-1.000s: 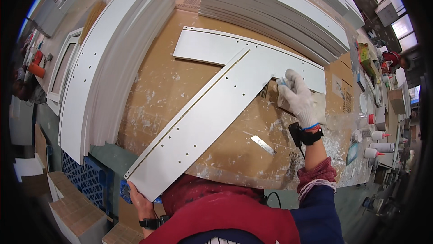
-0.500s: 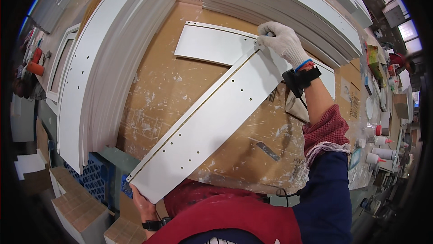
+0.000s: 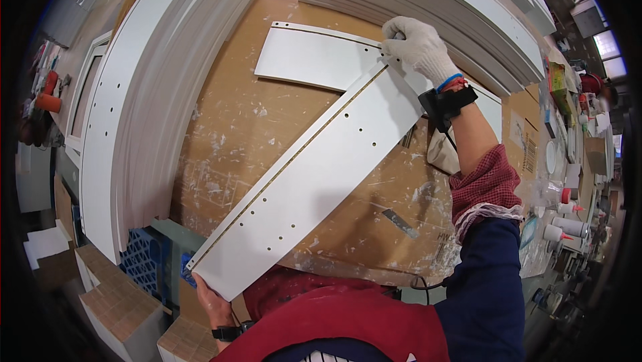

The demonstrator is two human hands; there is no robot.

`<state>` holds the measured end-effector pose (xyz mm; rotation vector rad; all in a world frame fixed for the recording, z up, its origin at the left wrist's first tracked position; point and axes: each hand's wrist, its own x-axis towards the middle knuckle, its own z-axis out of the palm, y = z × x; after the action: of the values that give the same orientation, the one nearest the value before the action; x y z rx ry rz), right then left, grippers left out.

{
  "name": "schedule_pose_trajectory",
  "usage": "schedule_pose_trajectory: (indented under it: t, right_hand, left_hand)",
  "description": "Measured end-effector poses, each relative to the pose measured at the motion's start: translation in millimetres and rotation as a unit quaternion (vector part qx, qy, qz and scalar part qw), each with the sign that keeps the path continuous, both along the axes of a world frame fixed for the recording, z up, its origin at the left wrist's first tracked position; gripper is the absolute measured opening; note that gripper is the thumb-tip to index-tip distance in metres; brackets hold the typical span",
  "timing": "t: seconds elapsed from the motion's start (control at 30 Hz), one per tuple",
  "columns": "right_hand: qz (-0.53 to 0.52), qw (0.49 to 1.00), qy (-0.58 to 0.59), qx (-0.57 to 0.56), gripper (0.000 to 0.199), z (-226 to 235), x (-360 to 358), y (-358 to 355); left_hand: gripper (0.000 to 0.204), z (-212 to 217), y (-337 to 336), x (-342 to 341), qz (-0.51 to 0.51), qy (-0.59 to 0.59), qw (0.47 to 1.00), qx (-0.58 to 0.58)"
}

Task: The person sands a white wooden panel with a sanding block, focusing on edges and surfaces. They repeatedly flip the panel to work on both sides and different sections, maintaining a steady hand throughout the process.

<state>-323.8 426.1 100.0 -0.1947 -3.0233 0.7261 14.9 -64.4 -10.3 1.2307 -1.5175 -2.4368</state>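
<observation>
Left hand [image 3: 212, 304], seven o'clock, grips the white panel [image 3: 314, 174]; gloved right hand [image 3: 420, 52], one o'clock, curled closed, contents unclear.

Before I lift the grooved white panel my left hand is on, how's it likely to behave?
Probably stiff: the grooved white panel shows no obvious sag along its length. Its smooth-looking face may feel slippery to the bare left hand at its near end. Being long and narrow, it could swing or dip at the far end if lifted from one end.
</observation>
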Motion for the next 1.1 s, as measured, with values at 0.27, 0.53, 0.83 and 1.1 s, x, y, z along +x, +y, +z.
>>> schedule_pose_trajectory:
  t: [0.27, 0.53, 0.83, 1.1]
  right_hand:
    - [-0.005, 0.998, -0.058, 0.000, 0.024, 8, 4, -9]
    - [-0.011, 0.996, -0.075, -0.052, 0.023, 8, 3, -12]
    - [-0.083, 0.970, 0.040, -0.223, 0.029, 3, 42, 37]
    - [-0.175, 0.943, 0.036, -0.282, 0.028, 6, 143, 52]
  left_hand:
    - [0.054, 7, 6, -4, 0.026, -0.011, 1.000, -0.011]
    - [0.053, 0, 1, -1, 0.009, -0.014, 1.000, -0.011]
    - [0.052, 2, 5, -3, 0.024, -0.005, 1.000, 0.000]
    - [0.052, 7, 8, -6, 0.015, -0.009, 0.999, 0.030]
